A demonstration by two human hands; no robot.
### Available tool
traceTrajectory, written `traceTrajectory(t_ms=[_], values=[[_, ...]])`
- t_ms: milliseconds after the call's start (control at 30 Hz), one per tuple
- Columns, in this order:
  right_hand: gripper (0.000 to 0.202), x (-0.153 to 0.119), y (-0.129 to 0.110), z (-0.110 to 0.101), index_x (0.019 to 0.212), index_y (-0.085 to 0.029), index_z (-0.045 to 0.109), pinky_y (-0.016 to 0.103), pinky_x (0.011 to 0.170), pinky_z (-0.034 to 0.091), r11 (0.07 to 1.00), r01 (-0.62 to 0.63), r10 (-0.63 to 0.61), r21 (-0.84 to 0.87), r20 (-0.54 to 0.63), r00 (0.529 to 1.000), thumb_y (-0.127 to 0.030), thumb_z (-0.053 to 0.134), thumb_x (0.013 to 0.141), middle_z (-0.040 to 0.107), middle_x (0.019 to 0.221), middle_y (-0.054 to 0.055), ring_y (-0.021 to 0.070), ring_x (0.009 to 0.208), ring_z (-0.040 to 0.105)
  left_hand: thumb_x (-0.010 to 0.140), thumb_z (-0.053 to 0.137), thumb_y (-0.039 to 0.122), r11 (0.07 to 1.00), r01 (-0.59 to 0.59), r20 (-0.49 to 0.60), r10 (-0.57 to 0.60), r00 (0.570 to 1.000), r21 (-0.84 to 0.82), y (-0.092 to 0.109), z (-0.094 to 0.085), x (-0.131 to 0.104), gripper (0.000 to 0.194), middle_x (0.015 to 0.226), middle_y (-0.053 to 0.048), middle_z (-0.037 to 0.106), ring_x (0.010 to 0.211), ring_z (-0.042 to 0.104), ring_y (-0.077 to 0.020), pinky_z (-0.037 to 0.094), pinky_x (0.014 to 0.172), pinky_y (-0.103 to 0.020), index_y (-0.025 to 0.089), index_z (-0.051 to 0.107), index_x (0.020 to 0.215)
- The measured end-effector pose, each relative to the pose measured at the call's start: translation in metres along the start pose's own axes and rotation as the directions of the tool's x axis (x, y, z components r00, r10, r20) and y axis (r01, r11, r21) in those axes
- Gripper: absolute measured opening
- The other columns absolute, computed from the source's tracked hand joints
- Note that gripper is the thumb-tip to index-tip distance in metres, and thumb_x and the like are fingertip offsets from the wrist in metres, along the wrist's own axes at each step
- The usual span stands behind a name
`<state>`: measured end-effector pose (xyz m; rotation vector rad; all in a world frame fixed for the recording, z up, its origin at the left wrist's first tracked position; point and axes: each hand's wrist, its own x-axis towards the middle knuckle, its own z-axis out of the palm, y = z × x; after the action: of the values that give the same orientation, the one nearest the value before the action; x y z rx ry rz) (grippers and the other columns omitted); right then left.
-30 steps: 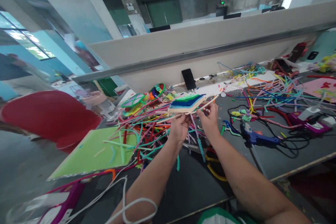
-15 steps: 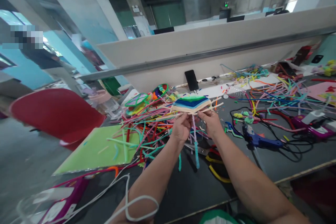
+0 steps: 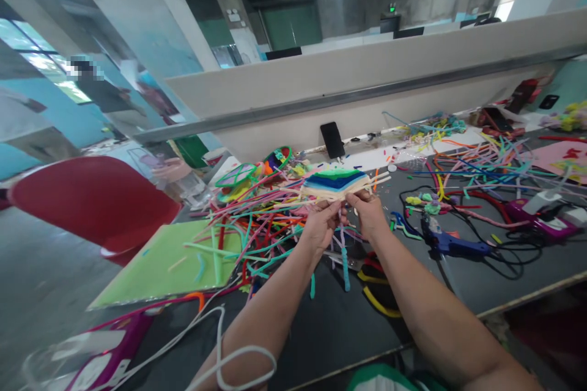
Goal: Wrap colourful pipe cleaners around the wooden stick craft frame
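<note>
Between my two hands is a pipe-cleaner piece shaped like a small fan [image 3: 337, 182], banded in green, blue and cream. Loose cream ends stick out at its right side, and a lilac and teal twisted stem [image 3: 345, 259] hangs below. My left hand [image 3: 322, 224] pinches the lower edge where the stem joins. Just to its right, my right hand [image 3: 368, 214] pinches the same cream edge, thumb and fingers closed. Beneath the hands lie scissors [image 3: 383, 299] with black and yellow handles, partly hidden. A heap of coloured pipe cleaners [image 3: 270, 220] spreads behind and left of my left hand.
A blue glue gun [image 3: 458, 244] with black cables lies at right, near a purple power strip [image 3: 545, 220]. A phone [image 3: 332, 139] leans on the partition. Green sheets [image 3: 169, 263] and a red chair [image 3: 96, 201] are at left. Two people stand in the left background.
My left hand has shifted slightly right, its fingers closer to the stem and my right hand. The stem's top is now more covered. A second person has come into view at far left.
</note>
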<state>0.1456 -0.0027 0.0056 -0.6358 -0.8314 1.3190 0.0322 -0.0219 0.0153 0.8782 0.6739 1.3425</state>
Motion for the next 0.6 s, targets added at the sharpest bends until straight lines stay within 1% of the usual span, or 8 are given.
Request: traceTrajectory(t_ms=[100, 200, 300, 400, 500, 600], values=[[0.031, 0.0032, 0.0039, -0.0031, 0.053, -0.018, 0.052, 0.026, 0.053, 0.043, 0.996, 0.076, -0.080, -0.046, -0.102, 0.992, -0.033, 0.079, 0.058, 0.054, 0.052, -0.004, 0.0110, 0.051, 0.050, 0.067, 0.077, 0.026, 0.999, 0.010, 0.012, -0.011, 1.000, 0.033, -0.0007, -0.0006, -0.0012, 0.019, 0.060, -0.001, 0.063, 0.046, 0.056, -0.0094, 0.050, 0.051, -0.024, 0.012, 0.064, 0.070], [0.033, 0.0037, 0.0058, -0.0035, 0.052, -0.018, 0.051, 0.026, 0.057, 0.042, 0.990, 0.126, -0.133, -0.064, -0.136, 0.982, -0.033, 0.079, 0.060, 0.051, 0.051, -0.005, 0.0104, 0.053, 0.050, 0.067, 0.077, 0.027, 0.999, 0.006, -0.002, -0.006, 1.000, 0.038, -0.0014, 0.0002, -0.0012, 0.021, 0.060, -0.001, 0.063, 0.047, 0.056, -0.0095, 0.050, 0.050, -0.024, 0.011, 0.064, 0.071], [0.029, 0.0028, 0.0062, -0.0020, 0.055, -0.017, 0.055, 0.025, 0.055, 0.041, 0.993, 0.106, -0.112, -0.055, -0.135, 0.984, -0.034, 0.078, 0.060, 0.053, 0.053, -0.004, 0.0105, 0.053, 0.050, 0.067, 0.077, 0.027, 0.999, -0.027, -0.016, 0.028, 0.999, 0.038, -0.0025, 0.0017, -0.0003, 0.021, 0.061, 0.000, 0.063, 0.045, 0.055, -0.0089, 0.049, 0.049, -0.024, 0.012, 0.063, 0.072], [0.030, 0.0016, 0.0064, 0.0005, 0.057, -0.018, 0.055, 0.025, 0.052, 0.041, 0.997, 0.071, -0.073, -0.019, -0.143, 0.987, -0.036, 0.079, 0.058, 0.055, 0.054, -0.004, 0.0110, 0.052, 0.050, 0.067, 0.077, 0.025, 0.996, -0.079, -0.036, 0.081, 0.996, 0.047, -0.0029, 0.0035, 0.0004, 0.019, 0.064, 0.001, 0.063, 0.045, 0.056, -0.0084, 0.048, 0.046, -0.022, 0.013, 0.065, 0.074], [0.030, 0.0003, 0.0059, 0.0026, 0.058, -0.018, 0.055, 0.025, 0.053, 0.043, 0.999, 0.043, -0.042, 0.004, -0.106, 0.993, -0.035, 0.079, 0.057, 0.057, 0.055, -0.004, 0.0113, 0.053, 0.052, 0.065, 0.078, 0.025, 0.995, -0.082, -0.078, 0.087, 0.993, 0.064, -0.0013, 0.0043, 0.0009, 0.020, 0.061, 0.000, 0.063, 0.044, 0.055, -0.0083, 0.047, 0.044, -0.021, 0.011, 0.065, 0.070], [0.024, 0.0010, 0.0026, 0.0021, 0.067, -0.018, 0.061, 0.027, 0.059, 0.046, 0.999, 0.017, -0.018, 0.052, 0.005, 1.000, -0.032, 0.078, 0.060, 0.063, 0.062, -0.003, 0.0124, 0.058, 0.056, 0.061, 0.080, 0.025, 0.996, -0.059, -0.112, 0.067, 0.991, 0.071, 0.0023, 0.0031, 0.0022, 0.022, 0.057, 0.000, 0.062, 0.045, 0.056, -0.0087, 0.047, 0.044, -0.020, 0.010, 0.065, 0.068]])
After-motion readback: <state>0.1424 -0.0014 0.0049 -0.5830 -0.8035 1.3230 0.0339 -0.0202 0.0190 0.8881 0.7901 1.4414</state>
